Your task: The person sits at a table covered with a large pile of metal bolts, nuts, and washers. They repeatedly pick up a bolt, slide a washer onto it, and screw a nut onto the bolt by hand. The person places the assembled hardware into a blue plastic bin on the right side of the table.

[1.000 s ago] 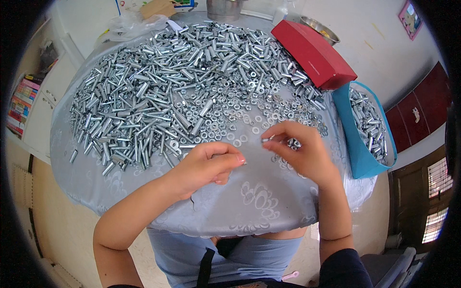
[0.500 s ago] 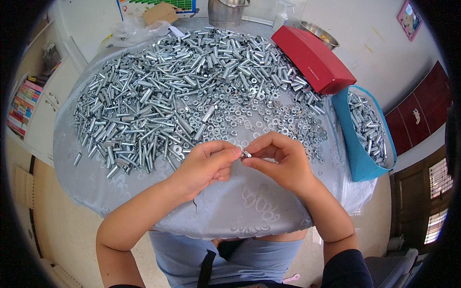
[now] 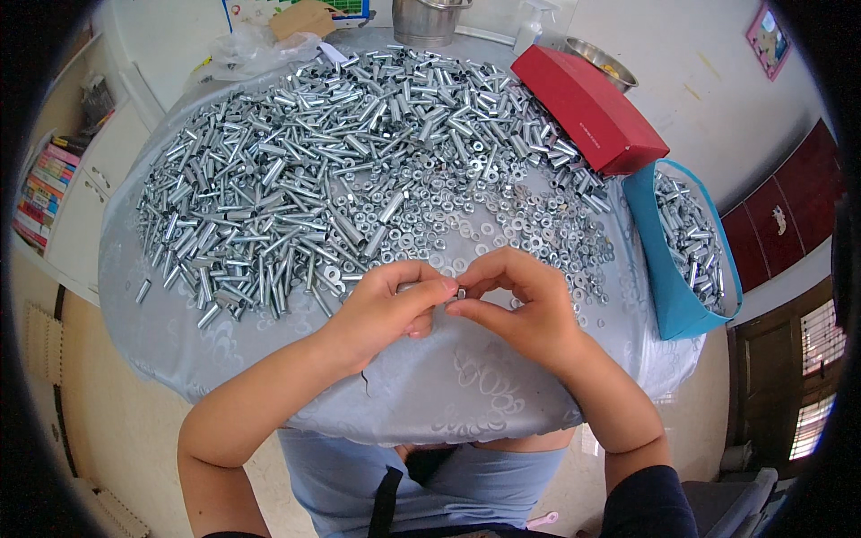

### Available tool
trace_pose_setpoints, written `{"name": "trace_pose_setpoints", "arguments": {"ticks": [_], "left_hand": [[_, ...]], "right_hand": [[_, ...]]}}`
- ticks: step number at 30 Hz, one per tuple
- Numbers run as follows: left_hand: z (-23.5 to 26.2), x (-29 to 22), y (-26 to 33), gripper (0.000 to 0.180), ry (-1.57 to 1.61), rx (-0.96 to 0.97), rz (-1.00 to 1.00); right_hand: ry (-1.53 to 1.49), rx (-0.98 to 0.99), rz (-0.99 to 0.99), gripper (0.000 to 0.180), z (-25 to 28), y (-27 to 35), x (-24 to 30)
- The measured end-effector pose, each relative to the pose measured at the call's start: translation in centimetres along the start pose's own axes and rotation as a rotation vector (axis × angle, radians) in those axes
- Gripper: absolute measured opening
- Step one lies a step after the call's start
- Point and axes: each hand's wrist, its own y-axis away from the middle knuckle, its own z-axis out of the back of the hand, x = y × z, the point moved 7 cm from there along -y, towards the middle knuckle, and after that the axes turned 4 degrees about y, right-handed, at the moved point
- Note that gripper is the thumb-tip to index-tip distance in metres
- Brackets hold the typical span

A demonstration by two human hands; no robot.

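My left hand [image 3: 387,306] and my right hand [image 3: 517,305] meet fingertip to fingertip above the near part of a round table covered with a grey cloth [image 3: 448,394]. Between the fingertips sits a small metal piece [image 3: 459,291]; the left fingers also wrap a short metal bolt [image 3: 408,287], mostly hidden. Just beyond the hands lies a scatter of small nuts and washers [image 3: 520,224]. A big heap of shiny metal sleeves and bolts [image 3: 296,179] fills the table's middle and left.
A red box [image 3: 587,108] lies at the table's far right. A blue bag [image 3: 686,251] with several metal parts hangs at the right edge. A metal pot [image 3: 430,20] and a bowl [image 3: 601,58] stand at the back. Books [image 3: 40,193] sit on a shelf at left.
My right hand came left from the washers with a small piece and met my left hand. Both hands now hold together at the table's near middle.
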Motion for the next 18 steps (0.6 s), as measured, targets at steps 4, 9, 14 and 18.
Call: {"name": "trace_pose_setpoints", "arguments": {"ticks": [4, 9, 14, 18], "left_hand": [[0.1, 0.2, 0.0, 0.032, -0.102, -0.005, 0.03], [0.3, -0.3, 0.6, 0.039, -0.354, -0.107, -0.123], [-0.2, -1.9, 1.6, 0.042, -0.656, -0.162, -0.446], [-1.3, -3.3, 2.4, 0.038, -0.92, -0.179, -0.556]], "right_hand": [[0.062, -0.027, 0.032, 0.024, 0.3, 0.1, 0.2], [0.081, 0.03, -0.088, 0.022, 0.0, 0.1, 0.3], [0.099, 0.084, -0.08, 0.019, -0.4, 0.1, 1.1], [0.222, 0.115, 0.016, 0.019, -0.5, 0.3, 1.6]]}}
